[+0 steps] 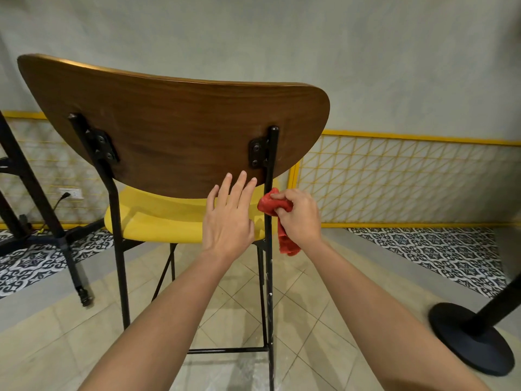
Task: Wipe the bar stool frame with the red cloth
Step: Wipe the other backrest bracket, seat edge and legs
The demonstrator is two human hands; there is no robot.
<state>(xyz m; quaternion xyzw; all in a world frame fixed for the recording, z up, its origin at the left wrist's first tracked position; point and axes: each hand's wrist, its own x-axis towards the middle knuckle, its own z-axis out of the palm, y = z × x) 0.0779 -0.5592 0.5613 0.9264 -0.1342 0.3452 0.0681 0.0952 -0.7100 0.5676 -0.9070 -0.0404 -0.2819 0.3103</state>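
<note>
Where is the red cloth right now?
Head view, right of centre: the right hand grips the red cloth against the black upright, just below the wooden backrest.

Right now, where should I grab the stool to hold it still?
Probably the free post, just under the backrest, reaching from behind. It's a thin upright bar fingers can wrap; the right hand and cloth occupy the other post.

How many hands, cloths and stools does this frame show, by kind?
hands: 2 (left hand, right hand)
red cloth: 1
bar stool: 1
total: 4
</note>
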